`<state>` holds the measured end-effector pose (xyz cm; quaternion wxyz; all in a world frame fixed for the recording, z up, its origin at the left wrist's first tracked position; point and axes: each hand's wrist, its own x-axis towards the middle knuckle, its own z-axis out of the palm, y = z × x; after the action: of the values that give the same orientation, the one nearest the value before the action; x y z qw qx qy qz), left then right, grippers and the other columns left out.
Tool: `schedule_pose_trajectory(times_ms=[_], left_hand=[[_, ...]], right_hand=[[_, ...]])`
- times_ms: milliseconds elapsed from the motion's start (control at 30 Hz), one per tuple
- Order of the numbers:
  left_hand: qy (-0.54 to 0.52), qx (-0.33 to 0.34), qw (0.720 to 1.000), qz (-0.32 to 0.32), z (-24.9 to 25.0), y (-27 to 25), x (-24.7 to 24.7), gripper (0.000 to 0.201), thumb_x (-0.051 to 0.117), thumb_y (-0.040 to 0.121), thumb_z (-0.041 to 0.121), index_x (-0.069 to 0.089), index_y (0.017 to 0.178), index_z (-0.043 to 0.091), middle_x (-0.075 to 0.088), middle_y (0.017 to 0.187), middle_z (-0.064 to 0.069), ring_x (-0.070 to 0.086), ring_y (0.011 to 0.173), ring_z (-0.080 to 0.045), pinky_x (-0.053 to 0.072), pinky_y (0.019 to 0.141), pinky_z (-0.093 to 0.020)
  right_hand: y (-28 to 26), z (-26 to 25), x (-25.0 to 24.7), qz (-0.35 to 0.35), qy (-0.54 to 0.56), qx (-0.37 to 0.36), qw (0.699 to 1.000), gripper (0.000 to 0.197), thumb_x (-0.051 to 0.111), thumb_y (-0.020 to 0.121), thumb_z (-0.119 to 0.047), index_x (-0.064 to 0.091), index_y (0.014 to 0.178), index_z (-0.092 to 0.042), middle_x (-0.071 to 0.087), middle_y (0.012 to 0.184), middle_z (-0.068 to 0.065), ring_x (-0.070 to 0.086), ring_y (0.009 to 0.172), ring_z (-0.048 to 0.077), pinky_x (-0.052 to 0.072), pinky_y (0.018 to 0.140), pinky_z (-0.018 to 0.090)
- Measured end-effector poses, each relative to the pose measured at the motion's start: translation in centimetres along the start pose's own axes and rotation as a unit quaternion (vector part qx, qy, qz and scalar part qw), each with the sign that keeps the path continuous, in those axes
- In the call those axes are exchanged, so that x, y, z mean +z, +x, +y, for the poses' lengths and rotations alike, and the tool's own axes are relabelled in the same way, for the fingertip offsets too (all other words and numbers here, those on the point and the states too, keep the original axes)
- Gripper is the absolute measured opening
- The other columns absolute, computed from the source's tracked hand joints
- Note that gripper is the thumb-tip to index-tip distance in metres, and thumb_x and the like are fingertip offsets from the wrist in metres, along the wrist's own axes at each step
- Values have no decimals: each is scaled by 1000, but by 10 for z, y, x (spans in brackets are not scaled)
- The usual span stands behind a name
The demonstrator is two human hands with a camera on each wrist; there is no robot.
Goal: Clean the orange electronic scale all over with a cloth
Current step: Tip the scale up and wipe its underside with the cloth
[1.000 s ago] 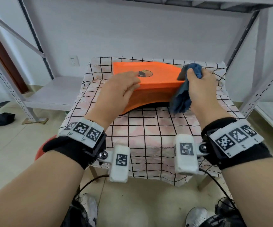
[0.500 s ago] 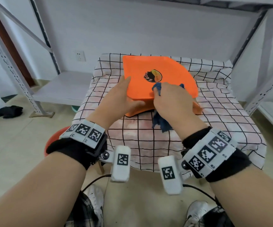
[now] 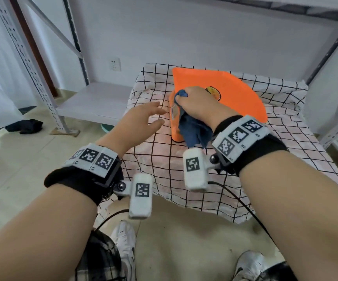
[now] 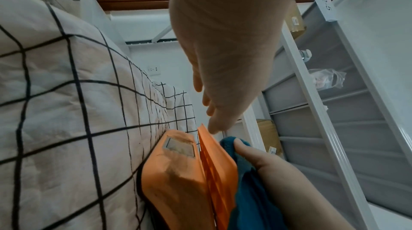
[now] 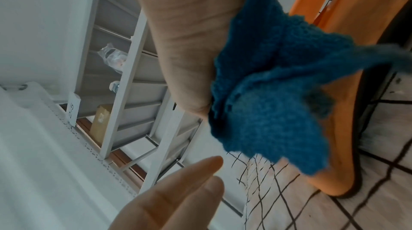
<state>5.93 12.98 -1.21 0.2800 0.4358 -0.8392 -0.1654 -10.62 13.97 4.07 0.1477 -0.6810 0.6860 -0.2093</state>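
Observation:
The orange scale [image 3: 235, 94] sits on the checked tablecloth, with its display face [image 3: 175, 112] turned toward my left hand. My right hand [image 3: 186, 100] grips a blue cloth [image 3: 194, 130] and presses it on the scale's near-left corner, the loose end hanging over the front. My left hand [image 3: 158, 116] hovers open just left of the scale, touching nothing. In the left wrist view the straight fingers [image 4: 211, 110] hang above the scale [image 4: 178, 172] and the cloth [image 4: 249, 189]. In the right wrist view the cloth [image 5: 267, 92] covers the scale's side [image 5: 343, 154].
A small table under a checked cloth [image 3: 204, 179] carries the scale. Metal rack uprights stand at left [image 3: 32, 67] and right [image 3: 336, 122], with a low white shelf board [image 3: 95, 100] beside the table. A dark bundle [image 3: 25, 125] lies on the floor.
My left hand has let go of the scale and drawn back to the left, open. My right hand has carried the cloth from the scale's right edge across to its near-left corner.

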Motion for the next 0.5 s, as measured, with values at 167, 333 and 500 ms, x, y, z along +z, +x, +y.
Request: schedule_pose_trajectory(times_ms=[167,333,500], left_hand=[[-36,11,998,59,3,2,-4,32,52,94,15,59,124,14,53,135,1,45,126,-13,24,96,-12],[-65,42,993,90,21,2,1,29,48,97,22,60,123,16,62,116,8,52,112,-7,31,92,-14],[-65,52,989,124,32,11,3,23,41,100,23,60,107,12,62,80,-2,55,72,-17,43,73,-31]], right_hand=[[-34,0,5,55,-106,-82,989,16,45,93,-17,49,77,-15,54,77,0,49,78,20,36,65,30],[-60,34,27,114,-99,-179,972,14,44,80,-4,50,84,-17,49,66,-11,49,65,16,40,65,36],[-64,84,15,205,-108,-201,952,23,52,78,-2,53,86,-24,39,74,-18,44,72,14,34,66,29]])
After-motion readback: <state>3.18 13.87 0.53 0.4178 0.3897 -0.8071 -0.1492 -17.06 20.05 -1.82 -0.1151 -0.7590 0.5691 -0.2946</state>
